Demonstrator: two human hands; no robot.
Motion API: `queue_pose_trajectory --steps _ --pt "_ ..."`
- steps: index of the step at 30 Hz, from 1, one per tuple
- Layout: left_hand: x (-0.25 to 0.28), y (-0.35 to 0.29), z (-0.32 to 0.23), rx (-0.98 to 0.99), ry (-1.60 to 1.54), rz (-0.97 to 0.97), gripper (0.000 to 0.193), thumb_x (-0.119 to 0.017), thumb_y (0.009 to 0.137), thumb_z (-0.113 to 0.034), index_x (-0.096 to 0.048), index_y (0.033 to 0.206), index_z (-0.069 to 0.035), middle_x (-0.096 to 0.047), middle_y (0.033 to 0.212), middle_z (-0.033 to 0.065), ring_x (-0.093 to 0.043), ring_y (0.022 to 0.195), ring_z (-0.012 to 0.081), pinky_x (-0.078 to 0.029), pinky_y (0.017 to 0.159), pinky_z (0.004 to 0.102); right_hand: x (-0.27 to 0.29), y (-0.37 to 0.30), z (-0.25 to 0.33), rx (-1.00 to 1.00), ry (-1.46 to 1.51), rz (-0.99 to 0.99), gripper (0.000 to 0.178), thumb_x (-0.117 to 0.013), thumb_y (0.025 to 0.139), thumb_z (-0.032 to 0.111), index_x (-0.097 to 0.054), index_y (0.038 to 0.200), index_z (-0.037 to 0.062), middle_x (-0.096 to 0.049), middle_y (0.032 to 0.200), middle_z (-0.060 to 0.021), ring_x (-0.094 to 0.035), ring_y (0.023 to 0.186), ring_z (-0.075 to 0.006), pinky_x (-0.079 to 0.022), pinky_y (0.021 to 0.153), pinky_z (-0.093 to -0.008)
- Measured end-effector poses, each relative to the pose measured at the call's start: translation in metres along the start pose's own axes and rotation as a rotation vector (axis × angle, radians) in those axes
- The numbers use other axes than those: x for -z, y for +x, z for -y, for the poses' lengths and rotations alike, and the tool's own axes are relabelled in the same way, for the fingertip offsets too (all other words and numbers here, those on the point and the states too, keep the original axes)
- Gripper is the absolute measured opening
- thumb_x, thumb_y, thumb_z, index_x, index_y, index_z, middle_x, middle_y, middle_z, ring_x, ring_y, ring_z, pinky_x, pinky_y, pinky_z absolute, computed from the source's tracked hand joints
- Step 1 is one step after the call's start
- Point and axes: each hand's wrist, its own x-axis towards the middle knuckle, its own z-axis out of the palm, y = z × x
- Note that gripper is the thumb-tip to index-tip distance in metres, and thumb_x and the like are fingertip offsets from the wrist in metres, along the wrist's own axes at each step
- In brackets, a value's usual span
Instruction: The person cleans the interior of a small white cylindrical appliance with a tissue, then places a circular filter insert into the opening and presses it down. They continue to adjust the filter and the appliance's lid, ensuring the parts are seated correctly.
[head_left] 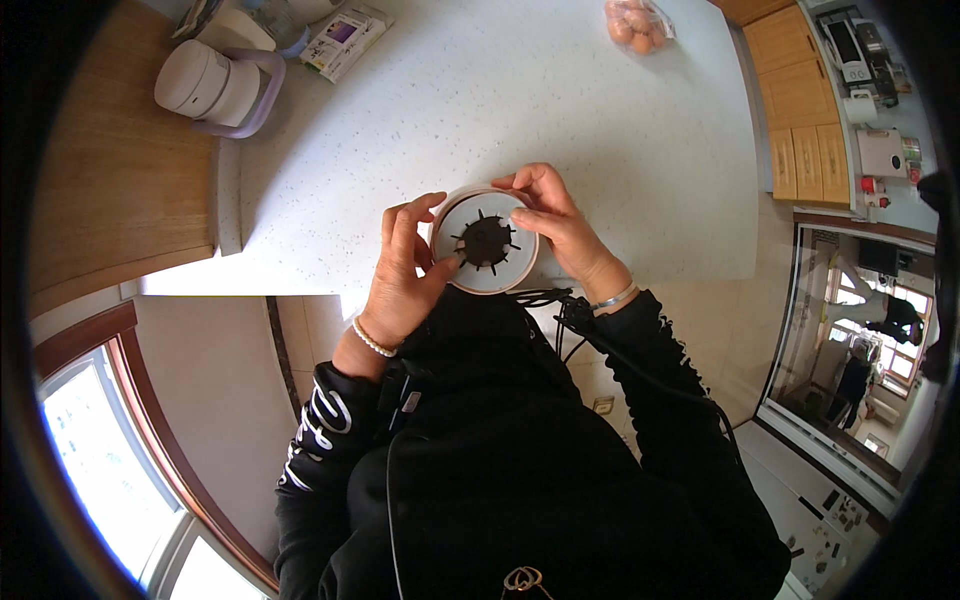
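Note:
Between my hands, at the front edge of the counter, is a round pale container (510,268) with a pinkish rim. Its white top disc has a dark round middle with short dark slits or prongs spreading outward; I cannot tell its exact kind. My left hand (408,262) grips the container's left side, with the thumb over the disc near the dark middle and the fingers along the rim. My right hand (562,225) holds the far right side, its thumb on the disc's edge and its fingers curled around the rim. The container's underside is hidden.
On the pale speckled counter (340,190), a bag of eggs (636,28) lies at the far right. A white appliance with a lilac handle (215,90) and a flat printed packet (345,42) are at the far left. Dark cables (570,312) hang beside my right wrist.

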Motion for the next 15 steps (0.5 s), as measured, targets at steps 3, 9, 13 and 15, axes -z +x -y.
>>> queue_pose_trajectory --steps 3,9,13,15 --pt "0.001 0.001 0.001 0.008 0.04 0.018 0.066 -0.068 0.074 0.012 -0.05 0.133 -0.01 -0.045 0.121 0.0102 -0.056 0.07 0.0119 -0.051 0.064 0.0246 0.002 0.001 0.0 -0.004 -0.045 0.023 0.022 -0.056 0.09 0.005 -0.048 0.11 0.0097 -0.054 0.125 -0.0094 -0.046 0.127 -0.0193 -0.034 0.109 -0.0353" --pt "-0.005 0.001 0.002 -0.016 0.055 -0.028 0.063 -0.066 0.074 0.013 -0.051 0.132 -0.009 -0.046 0.122 0.0112 -0.057 0.069 0.0125 -0.05 0.063 0.0247 0.001 0.002 -0.006 0.049 -0.069 -0.007 0.02 -0.055 0.091 0.006 -0.05 0.11 0.0092 -0.055 0.122 -0.008 -0.048 0.124 -0.0179 -0.036 0.106 -0.0339" --pt "-0.008 -0.004 -0.002 -0.027 0.06 -0.068 0.064 -0.064 0.074 0.015 -0.051 0.133 -0.006 -0.047 0.12 0.0075 -0.051 0.073 0.0092 -0.048 0.064 0.0225 0.0 0.002 -0.007 0.03 -0.095 -0.019 0.02 -0.055 0.094 0.007 -0.05 0.113 0.0086 -0.055 0.119 -0.0067 -0.049 0.123 -0.0171 -0.038 0.105 -0.0331" --pt "-0.01 -0.005 -0.003 -0.014 0.038 -0.088 0.066 -0.064 0.074 0.016 -0.05 0.134 -0.007 -0.047 0.12 0.0073 -0.051 0.074 0.0096 -0.047 0.064 0.0224 -0.001 0.001 -0.008 0.033 -0.081 -0.025 0.02 -0.056 0.094 0.008 -0.05 0.114 0.0086 -0.055 0.117 -0.0056 -0.05 0.122 -0.0168 -0.038 0.104 -0.0327"
